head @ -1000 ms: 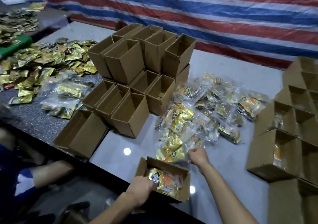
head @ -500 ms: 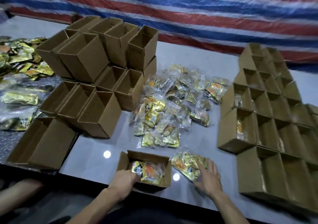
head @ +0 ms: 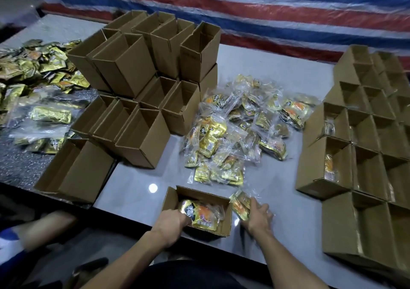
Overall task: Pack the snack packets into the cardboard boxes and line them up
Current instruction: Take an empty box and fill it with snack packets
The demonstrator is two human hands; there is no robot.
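Note:
An open cardboard box sits at the table's near edge with a gold and orange snack packet inside. My left hand grips the box's left wall, fingers reaching in against the packet. My right hand holds another clear-wrapped gold packet just right of the box. A loose pile of snack packets lies beyond on the white table. Rows of boxes lined up at the right hold packets in the nearest ones.
A stack of empty open boxes stands in the middle left, one more box at the near left edge. Gold packets cover the dark table at left. Another person's arm shows at lower left. A striped tarp hangs behind.
My right hand pulled a packet from the pile toward me and now holds it beside the box. My left hand stayed at the box. My view swung to the right.

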